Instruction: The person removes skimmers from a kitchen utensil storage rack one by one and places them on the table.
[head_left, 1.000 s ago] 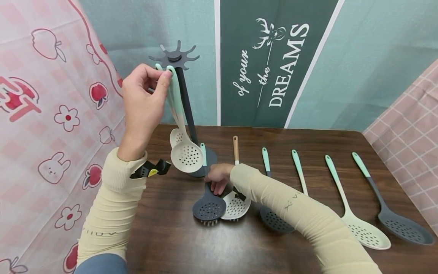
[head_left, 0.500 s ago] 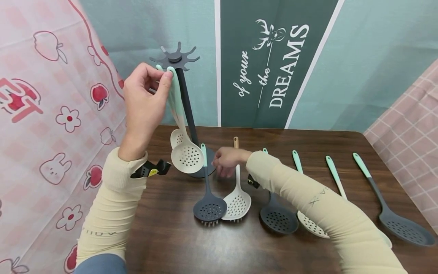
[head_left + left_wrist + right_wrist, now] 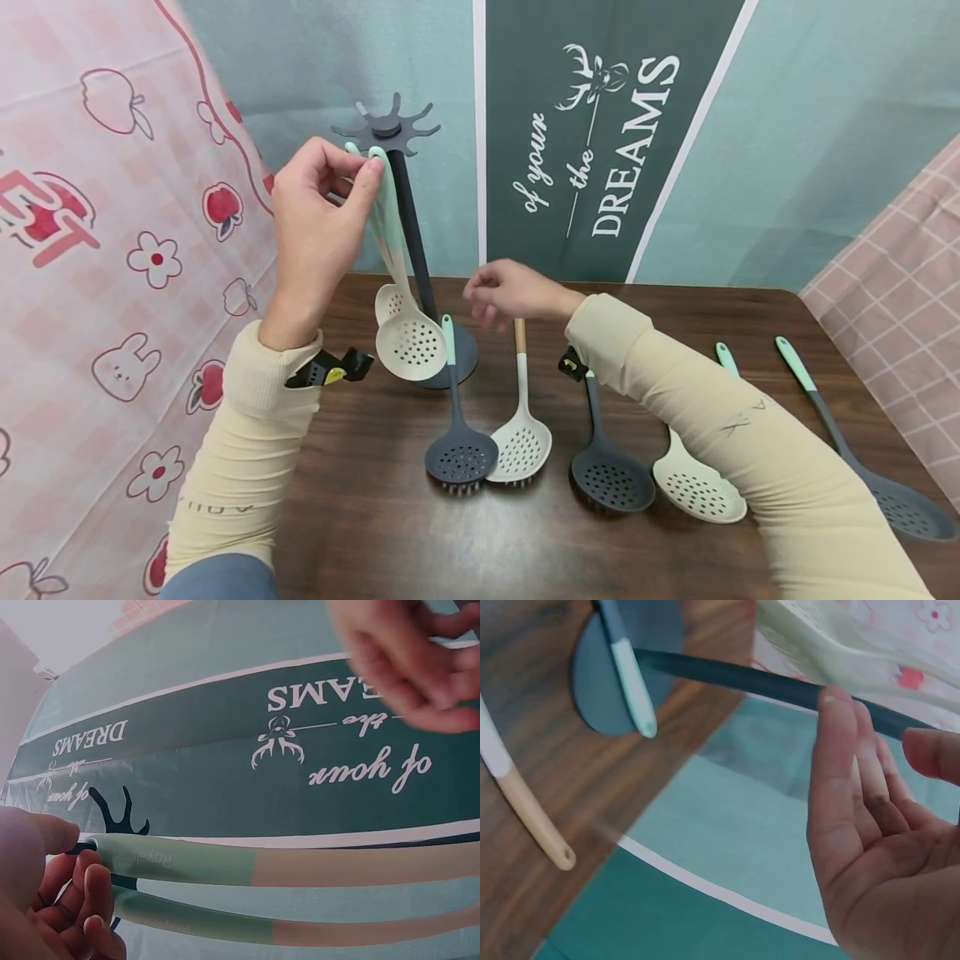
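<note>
My left hand (image 3: 318, 196) pinches the mint handle end of a cream skimmer (image 3: 410, 344) at the hooks of a dark utensil stand (image 3: 386, 129). In the left wrist view, a dark hook tip shows at the hole of this handle (image 3: 187, 860), between thumb and finger. A second cream skimmer (image 3: 388, 302) hangs just behind, its handle (image 3: 202, 911) running alongside. My right hand (image 3: 517, 290) is in the air right of the stand's pole, holding nothing, fingers loosely bent. The right wrist view shows its fingers (image 3: 836, 780) overlapping the dark pole (image 3: 735, 676).
On the wooden table (image 3: 360, 517) lie a dark skimmer (image 3: 461, 454) overlapping a white one with wooden handle (image 3: 522, 450), another dark skimmer (image 3: 611, 481), a pale one (image 3: 701, 489) and a dark one (image 3: 915, 510) far right. My right arm covers most of another mint-handled utensil (image 3: 726, 358).
My right hand has left the dark skimmer near the stand's base and risen up and to the right. My left hand keeps its pinch on the cream skimmer's handle.
</note>
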`<state>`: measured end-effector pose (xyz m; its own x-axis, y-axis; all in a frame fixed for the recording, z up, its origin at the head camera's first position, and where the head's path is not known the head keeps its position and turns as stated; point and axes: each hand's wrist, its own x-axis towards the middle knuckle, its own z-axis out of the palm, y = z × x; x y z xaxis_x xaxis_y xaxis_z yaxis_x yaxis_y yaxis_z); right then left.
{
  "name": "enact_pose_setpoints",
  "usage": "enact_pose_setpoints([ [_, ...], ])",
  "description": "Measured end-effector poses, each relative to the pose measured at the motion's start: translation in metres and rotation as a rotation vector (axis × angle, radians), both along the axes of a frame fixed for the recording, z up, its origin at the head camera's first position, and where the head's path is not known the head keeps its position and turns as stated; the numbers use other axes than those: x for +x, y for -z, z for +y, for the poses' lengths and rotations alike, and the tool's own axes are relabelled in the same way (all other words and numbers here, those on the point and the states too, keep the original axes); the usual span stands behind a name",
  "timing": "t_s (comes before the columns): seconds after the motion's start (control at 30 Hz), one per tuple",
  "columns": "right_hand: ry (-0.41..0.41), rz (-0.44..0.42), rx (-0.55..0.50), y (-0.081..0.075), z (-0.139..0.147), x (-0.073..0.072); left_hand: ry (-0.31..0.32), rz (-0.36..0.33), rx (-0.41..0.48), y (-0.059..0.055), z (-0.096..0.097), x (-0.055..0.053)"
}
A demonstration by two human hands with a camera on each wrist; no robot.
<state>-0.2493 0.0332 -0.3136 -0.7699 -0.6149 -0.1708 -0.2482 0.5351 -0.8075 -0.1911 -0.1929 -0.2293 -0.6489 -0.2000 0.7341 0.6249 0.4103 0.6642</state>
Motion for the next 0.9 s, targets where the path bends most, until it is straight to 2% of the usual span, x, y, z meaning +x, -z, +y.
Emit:
enact_pose_setpoints([
  [0.2,0.082,0.097,-0.124,-0.028,-0.004,-0.005,0.000,0.011,-0.018,-0.001,-0.001,0.000],
  [0.43,0.175,0.097,-0.293,-0.065,-0.015,-0.012,-0.005,0.004,-0.025,0.000,-0.001,0.001],
  [0.57,0.189,0.096,-0.384,-0.085,-0.021,-0.016,-0.004,-0.002,-0.016,0.000,-0.001,0.001],
  [0.7,0.187,0.137,-0.471,-0.101,-0.026,-0.020,-0.009,-0.011,-0.020,0.000,-0.001,0.002],
  [0.9,0.174,0.188,-0.522,-0.117,-0.033,-0.025,-0.013,-0.018,-0.030,0.000,0.000,0.002],
])
